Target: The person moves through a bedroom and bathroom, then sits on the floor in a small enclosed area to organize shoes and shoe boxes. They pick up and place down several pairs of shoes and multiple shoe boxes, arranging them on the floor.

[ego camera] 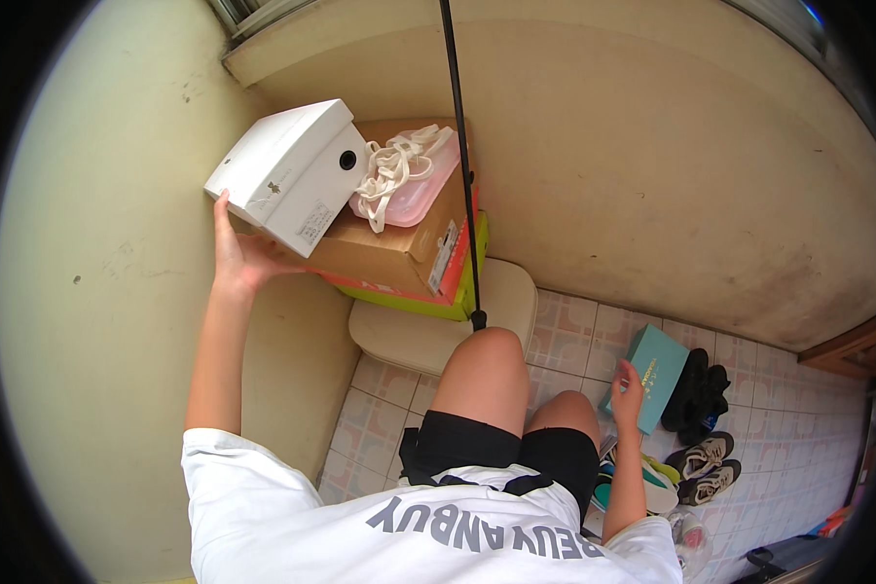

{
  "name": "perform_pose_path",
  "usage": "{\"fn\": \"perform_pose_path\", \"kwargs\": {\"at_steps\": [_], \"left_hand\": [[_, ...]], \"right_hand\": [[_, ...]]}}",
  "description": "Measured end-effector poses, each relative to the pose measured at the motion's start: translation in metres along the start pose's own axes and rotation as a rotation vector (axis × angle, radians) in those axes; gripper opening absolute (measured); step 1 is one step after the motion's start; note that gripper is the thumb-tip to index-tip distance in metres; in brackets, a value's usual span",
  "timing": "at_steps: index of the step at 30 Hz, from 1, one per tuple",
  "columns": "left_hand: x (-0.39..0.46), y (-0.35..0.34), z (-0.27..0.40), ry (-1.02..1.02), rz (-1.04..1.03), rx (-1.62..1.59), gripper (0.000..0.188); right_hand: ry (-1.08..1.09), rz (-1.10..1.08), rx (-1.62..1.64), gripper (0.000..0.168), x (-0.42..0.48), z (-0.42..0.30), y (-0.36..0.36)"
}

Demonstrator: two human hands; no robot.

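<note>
My left hand (244,255) grips the near left corner of a white cardboard shoebox (285,175), thumb on the corner and fingers underneath. The lidded box is tilted and has a round black-rimmed hole in its end. It overlaps a brown cardboard box (387,255), on which a pink translucent plastic box (412,204) lies under a tangle of white shoelaces (401,160). Low on the right, my right hand (628,390) hangs with loosely curled fingers and nothing visible in it. Behind it in the view is a teal shoebox (661,372); I cannot tell whether they touch.
Red (463,266) and lime-green boxes (474,292) support the stack on a cream stool (379,332). A black pole (461,131) stands before it. Black shoes (690,394), sneakers (708,467) and insoles (653,489) lie on the tiled floor (562,328). Walls (628,146) enclose the corner.
</note>
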State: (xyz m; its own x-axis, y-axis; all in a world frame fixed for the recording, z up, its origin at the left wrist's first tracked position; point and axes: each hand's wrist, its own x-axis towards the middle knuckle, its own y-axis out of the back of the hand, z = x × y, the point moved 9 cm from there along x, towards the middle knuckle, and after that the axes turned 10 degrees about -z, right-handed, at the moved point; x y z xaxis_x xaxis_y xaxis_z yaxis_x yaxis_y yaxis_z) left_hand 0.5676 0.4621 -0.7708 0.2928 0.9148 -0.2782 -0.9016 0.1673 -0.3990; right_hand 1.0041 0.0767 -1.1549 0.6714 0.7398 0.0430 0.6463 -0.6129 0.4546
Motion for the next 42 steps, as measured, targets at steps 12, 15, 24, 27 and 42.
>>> {"fn": "perform_pose_path", "kwargs": {"at_steps": [12,15,24,27,42], "left_hand": [[0.011,0.023,0.016,-0.035,-0.038,-0.074,0.099],[-0.004,0.023,0.03,-0.175,-0.162,-0.002,0.074],[-0.144,0.078,0.082,-0.728,0.329,0.096,0.053],[-0.183,0.106,0.104,-1.111,0.44,0.618,0.043],[-0.147,-0.053,-0.127,-0.222,-0.514,0.115,0.081]], "right_hand": [[-0.036,-0.025,0.02,0.034,-0.028,-0.015,-0.003],[-0.04,0.016,-0.001,0.032,-0.035,-0.018,0.014],[0.022,0.177,0.219,0.024,-0.044,-0.066,0.038],[0.086,0.114,0.258,0.022,-0.035,-0.141,0.03],[0.477,-0.313,0.834,0.113,-0.104,-0.292,0.075]]}}
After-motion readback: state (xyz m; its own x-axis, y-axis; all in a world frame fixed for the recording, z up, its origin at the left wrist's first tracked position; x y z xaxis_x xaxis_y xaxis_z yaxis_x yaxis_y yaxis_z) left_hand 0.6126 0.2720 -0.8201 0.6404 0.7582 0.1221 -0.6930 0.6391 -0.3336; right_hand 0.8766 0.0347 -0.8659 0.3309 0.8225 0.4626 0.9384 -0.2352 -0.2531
